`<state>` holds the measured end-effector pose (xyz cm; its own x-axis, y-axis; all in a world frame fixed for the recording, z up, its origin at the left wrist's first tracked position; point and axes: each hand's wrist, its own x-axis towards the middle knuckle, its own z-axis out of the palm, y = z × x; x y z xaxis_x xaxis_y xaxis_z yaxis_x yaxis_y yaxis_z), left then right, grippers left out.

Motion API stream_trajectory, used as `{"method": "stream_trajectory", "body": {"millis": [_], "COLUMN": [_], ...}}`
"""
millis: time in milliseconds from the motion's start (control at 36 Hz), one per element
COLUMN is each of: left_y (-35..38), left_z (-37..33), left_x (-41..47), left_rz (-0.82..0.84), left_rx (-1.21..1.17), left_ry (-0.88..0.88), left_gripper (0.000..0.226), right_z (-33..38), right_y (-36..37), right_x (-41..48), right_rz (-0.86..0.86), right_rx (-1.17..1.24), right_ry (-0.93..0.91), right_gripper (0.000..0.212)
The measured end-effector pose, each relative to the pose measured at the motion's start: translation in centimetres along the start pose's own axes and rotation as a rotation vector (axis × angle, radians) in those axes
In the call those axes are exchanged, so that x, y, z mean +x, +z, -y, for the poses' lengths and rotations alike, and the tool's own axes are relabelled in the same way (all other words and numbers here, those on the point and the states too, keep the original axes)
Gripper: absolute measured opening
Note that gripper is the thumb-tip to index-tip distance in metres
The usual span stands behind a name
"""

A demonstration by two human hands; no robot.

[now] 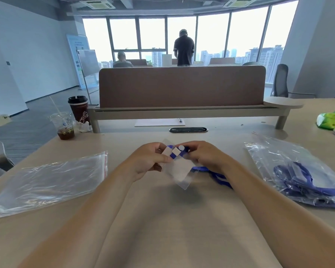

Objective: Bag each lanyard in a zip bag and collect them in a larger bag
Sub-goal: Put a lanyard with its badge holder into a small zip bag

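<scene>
Above the middle of the desk my left hand [153,161] pinches a small clear zip bag [179,174] near its mouth. My right hand [203,157] holds the head of a blue lanyard [205,169] with white square and round parts at that mouth. The blue strap trails right under my right wrist onto the desk. A large clear zip bag [52,180] with a red seal line lies flat on the left. On the right lies another clear bag [290,165] holding several blue lanyards.
Two drink cups [66,124] stand at the far left corner of the desk [162,219]. A brown divider panel [182,86] runs across the back, with a paper sheet and pen under it. A green packet [332,118] lies far right. Two people are beyond the divider.
</scene>
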<state>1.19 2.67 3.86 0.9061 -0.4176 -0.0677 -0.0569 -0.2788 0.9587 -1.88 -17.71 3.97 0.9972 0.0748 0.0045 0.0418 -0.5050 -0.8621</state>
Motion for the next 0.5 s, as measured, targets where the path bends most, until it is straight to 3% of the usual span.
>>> {"method": "stream_trajectory", "body": {"millis": [83, 333, 500], "left_y": [-0.4, -0.9, -0.2], "left_z": [-0.1, 0.2, -0.3], "left_x": [-0.1, 0.2, 0.5], "left_rz": [0.020, -0.029, -0.182], "left_rx": [-0.066, -0.278, -0.437], "left_ry": [0.003, -0.002, -0.001], "left_gripper": [0.025, 0.025, 0.013], "right_z": [-0.1, -0.2, -0.7], "right_y": [-0.3, -0.4, 0.5], "right_x": [-0.3, -0.3, -0.4], "right_rz": [0.009, -0.006, 0.027], "right_rx": [0.070, 0.019, -0.103], "right_ry": [-0.012, 0.026, 0.055], "right_gripper": [0.017, 0.024, 0.015]}}
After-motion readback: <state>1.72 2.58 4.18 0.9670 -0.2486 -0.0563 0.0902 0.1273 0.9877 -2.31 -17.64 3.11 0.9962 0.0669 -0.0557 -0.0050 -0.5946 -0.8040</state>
